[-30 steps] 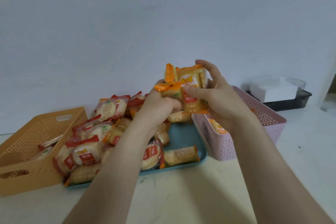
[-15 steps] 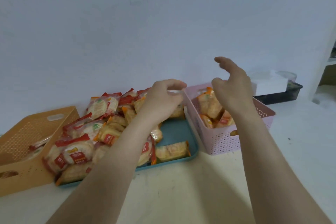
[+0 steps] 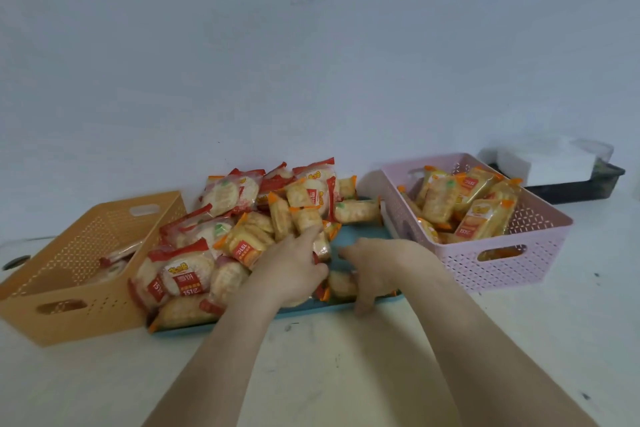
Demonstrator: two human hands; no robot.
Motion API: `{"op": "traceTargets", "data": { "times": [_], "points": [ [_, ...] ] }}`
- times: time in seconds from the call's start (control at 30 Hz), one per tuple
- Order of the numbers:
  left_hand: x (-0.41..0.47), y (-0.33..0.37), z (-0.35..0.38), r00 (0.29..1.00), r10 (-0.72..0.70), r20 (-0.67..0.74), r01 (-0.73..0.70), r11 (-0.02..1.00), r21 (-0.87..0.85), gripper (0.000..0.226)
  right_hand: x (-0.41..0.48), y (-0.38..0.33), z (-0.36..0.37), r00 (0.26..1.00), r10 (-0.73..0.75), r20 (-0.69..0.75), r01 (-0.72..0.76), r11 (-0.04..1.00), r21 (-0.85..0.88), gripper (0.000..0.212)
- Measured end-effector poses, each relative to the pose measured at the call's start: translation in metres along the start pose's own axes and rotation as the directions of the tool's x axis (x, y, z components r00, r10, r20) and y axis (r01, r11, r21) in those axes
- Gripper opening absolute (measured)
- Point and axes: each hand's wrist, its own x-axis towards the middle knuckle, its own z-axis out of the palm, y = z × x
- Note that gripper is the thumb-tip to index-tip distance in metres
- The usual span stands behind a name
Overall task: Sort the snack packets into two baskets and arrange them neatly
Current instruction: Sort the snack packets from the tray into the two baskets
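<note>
A teal tray (image 3: 360, 234) in the middle holds a heap of snack packets (image 3: 239, 215), some red-edged and some orange-edged. The orange basket (image 3: 90, 291) on the left holds a few red-edged packets (image 3: 114, 262). On the right, the pink basket (image 3: 502, 263) contains several orange-edged packets (image 3: 474, 218). My left hand (image 3: 294, 270) lies on the right side of the heap, with a fingertip on an orange-edged packet (image 3: 306, 218). My right hand (image 3: 377, 267) is spread over the tray's front right, beside a packet (image 3: 341, 284) lying between my hands.
A black tray (image 3: 581, 189) with a white box (image 3: 547, 163) stands at the back right, against the wall behind the pink basket. The wall runs close behind the tray and baskets. White tabletop lies in front of me.
The orange-edged packets I held a second ago now lie in the pink basket. Both hands have come down from beside that basket onto the tray.
</note>
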Motion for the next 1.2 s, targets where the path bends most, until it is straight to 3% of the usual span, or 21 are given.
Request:
{"op": "traceTargets", "data": {
  "times": [0.17, 0.3, 0.37, 0.4, 0.47, 0.5, 0.57, 0.63, 0.67, 0.77, 0.9, 0.97, 1.07, 1.2],
  "points": [
    [0.012, 0.006, 0.006, 0.999, 0.033, 0.023, -0.035, 0.998, 0.057, 0.052, 0.003, 0.009, -0.002, 0.999, 0.041, -0.013, -0.038, 0.986, 0.164, 0.055],
    [0.019, 0.004, -0.003, 0.985, -0.007, -0.171, -0.038, 0.966, -0.257, 0.028, 0.009, 0.019, -0.002, 0.966, 0.094, -0.241, 0.027, 0.889, 0.458, 0.010],
    [0.022, -0.004, -0.010, 0.943, -0.057, -0.329, -0.035, 0.963, -0.266, 0.025, 0.017, 0.013, 0.005, 0.924, 0.139, -0.357, 0.159, 0.709, 0.688, 0.017],
    [0.025, -0.010, -0.010, 0.921, -0.072, -0.384, -0.014, 0.976, -0.216, 0.030, 0.021, 0.009, 0.008, 0.912, 0.168, -0.375, 0.224, 0.561, 0.797, 0.015],
    [0.029, -0.017, -0.008, 0.938, -0.104, -0.329, 0.079, 0.993, -0.088, 0.051, 0.028, 0.001, 0.015, 0.932, 0.189, -0.310, 0.267, 0.220, 0.938, 0.002],
    [0.030, -0.019, -0.005, 0.961, -0.120, -0.249, 0.117, 0.993, -0.025, 0.060, 0.031, -0.002, 0.017, 0.950, 0.176, -0.257, 0.244, 0.093, 0.965, 0.006],
    [0.032, -0.018, 0.001, 0.983, -0.126, -0.134, 0.129, 0.992, 0.016, 0.065, 0.036, -0.002, 0.020, 0.967, 0.149, -0.205, 0.212, -0.028, 0.977, 0.026],
    [0.032, -0.013, 0.000, 0.986, -0.108, -0.129, 0.096, 0.991, -0.096, 0.060, 0.041, -0.003, 0.020, 0.969, 0.132, -0.208, 0.223, -0.108, 0.969, 0.036],
    [0.032, -0.011, -0.003, 0.985, -0.104, -0.138, 0.077, 0.980, -0.184, 0.055, 0.044, -0.004, 0.020, 0.968, 0.136, -0.209, 0.224, -0.105, 0.969, 0.038],
    [0.028, -0.006, -0.009, 0.990, -0.087, -0.110, 0.026, 0.883, -0.468, 0.039, 0.050, -0.006, 0.021, 0.953, 0.195, -0.232, 0.231, 0.027, 0.973, 0.044],
    [0.028, 0.000, -0.006, 0.978, -0.186, -0.091, 0.046, 0.624, -0.780, 0.016, 0.050, -0.006, 0.018, 0.961, 0.191, -0.199, 0.196, 0.036, 0.980, 0.051],
    [0.027, 0.000, -0.005, 0.962, -0.222, -0.157, 0.013, 0.613, -0.790, 0.017, 0.049, -0.005, 0.017, 0.957, 0.227, -0.178, 0.173, 0.043, 0.984, 0.053],
    [0.023, 0.003, -0.016, 0.963, -0.140, -0.232, -0.092, 0.637, -0.765, 0.044, 0.043, -0.008, 0.008, 0.945, 0.251, -0.209, 0.206, 0.037, 0.978, 0.035],
    [0.009, 0.018, -0.041, 0.937, -0.015, -0.348, -0.261, 0.632, -0.729, 0.055, 0.017, -0.010, -0.018, 0.892, 0.271, -0.361, 0.324, 0.174, 0.930, 0.030]
  ]
}}
